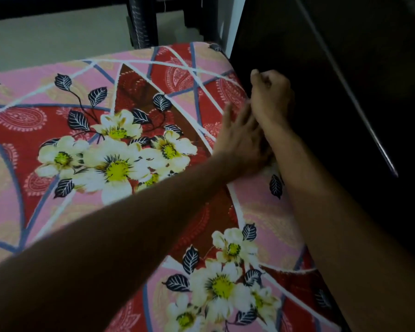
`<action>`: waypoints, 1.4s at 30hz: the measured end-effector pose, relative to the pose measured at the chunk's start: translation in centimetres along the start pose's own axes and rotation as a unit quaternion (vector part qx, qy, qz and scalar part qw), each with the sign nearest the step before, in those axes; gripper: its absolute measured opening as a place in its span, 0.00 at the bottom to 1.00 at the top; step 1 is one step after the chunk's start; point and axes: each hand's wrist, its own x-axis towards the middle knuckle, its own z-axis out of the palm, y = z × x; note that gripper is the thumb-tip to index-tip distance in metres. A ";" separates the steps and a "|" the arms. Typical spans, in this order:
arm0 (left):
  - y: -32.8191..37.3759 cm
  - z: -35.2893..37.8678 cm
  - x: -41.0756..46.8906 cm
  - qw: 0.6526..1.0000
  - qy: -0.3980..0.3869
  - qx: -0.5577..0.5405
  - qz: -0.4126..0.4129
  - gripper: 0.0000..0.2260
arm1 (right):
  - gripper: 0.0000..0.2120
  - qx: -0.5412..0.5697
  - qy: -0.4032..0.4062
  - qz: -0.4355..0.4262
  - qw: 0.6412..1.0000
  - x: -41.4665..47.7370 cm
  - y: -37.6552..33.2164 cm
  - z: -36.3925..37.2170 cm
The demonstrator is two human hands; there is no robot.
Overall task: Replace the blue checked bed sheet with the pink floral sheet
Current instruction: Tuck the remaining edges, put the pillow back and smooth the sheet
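Fabric of the pink floral sheet covers the bed to its far corner. The left hand lies flat on it, fingers straight, by the right edge. The right hand is curled at that edge against a dark panel; whether it holds cloth, I cannot tell.

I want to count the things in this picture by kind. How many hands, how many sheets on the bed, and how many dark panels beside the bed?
Hands: 2, the left hand and the right hand
Sheets: 1, the pink floral sheet
Dark panels: 1, the dark panel
Total: 4
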 end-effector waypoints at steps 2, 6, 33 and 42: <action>2.4 0.2 -1.8 0.999 0.004 -0.019 0.046 0.32 | 0.16 0.010 -0.032 -0.021 0.999 -0.9 -0.6 -0.9; -0.1 -1.0 -6.0 0.987 0.092 -0.120 -0.058 0.25 | 0.10 0.034 -0.056 -0.068 0.996 -3.5 -2.2 -0.4; 7.7 2.2 -20.2 0.996 0.002 -0.072 -0.061 0.31 | 0.20 -0.277 -0.013 -0.038 0.960 -19.9 12.7 -10.9; -4.4 -1.2 -26.9 0.966 0.059 -0.089 -0.236 0.30 | 0.25 -0.202 -0.162 -0.291 0.921 -27.9 4.1 -4.0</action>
